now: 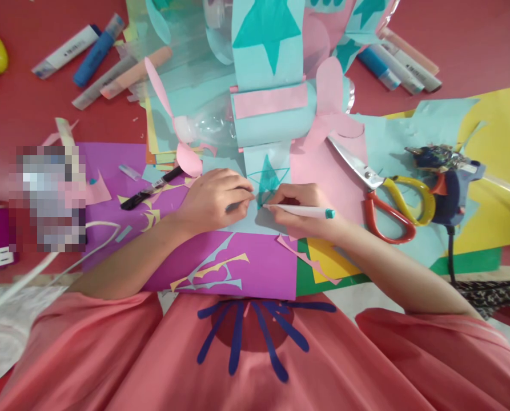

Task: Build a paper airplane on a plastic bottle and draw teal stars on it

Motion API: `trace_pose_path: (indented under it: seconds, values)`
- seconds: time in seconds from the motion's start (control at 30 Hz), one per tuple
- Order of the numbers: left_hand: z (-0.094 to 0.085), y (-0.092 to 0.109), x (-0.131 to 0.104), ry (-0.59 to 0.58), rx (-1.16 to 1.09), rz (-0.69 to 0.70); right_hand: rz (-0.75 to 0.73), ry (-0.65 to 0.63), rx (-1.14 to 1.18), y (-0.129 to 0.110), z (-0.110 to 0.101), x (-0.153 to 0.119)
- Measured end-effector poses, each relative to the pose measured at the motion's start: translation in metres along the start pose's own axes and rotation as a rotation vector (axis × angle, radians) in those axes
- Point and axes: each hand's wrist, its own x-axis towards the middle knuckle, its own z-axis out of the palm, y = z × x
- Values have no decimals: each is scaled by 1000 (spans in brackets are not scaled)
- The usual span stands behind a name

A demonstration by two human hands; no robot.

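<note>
A white marker with a teal end (300, 211) is in my right hand (301, 208), whose fingers are closed round it. Its tip touches a light blue paper strip (258, 220), at the lower part of a star partly filled in teal (268, 178). My left hand (218, 197) rests with curled fingers on the strip's left side, fingertips pressed against it. Above both hands lies a clear plastic bottle (214, 125) wrapped in light blue paper, with a pink band (270, 101) and pink paper petals (329, 85). Another strip with a teal star (272, 28) extends upward from it.
Scissors with red and yellow handles (377, 182) lie open right of my right hand, beside a blue glue gun (452, 194). A black marker (152, 188) lies left. Paper scraps (220, 265) litter the purple sheet (272, 268). More markers (96, 51) lie farther back.
</note>
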Motion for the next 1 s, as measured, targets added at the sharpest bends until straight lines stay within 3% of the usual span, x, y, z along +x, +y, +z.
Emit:
trace_pose_path:
  seconds: [0.23, 0.4, 0.57, 0.8, 1.0]
  values:
    - [0, 0, 0, -29, -9, -19, 58, 131, 27, 1, 3, 3]
    - [0, 0, -1, -81, -10, -66, 46, 113, 39, 0, 3, 3]
    - [0, 0, -1, -57, -19, -50, 54, 81, 28, -2, 2, 3]
    - [-1, 1, 0, -96, -44, -86, 68, 247, -5, 0, 6, 2]
    - [0, 0, -1, -55, -23, -45, 33, 106, 1, 0, 3, 1]
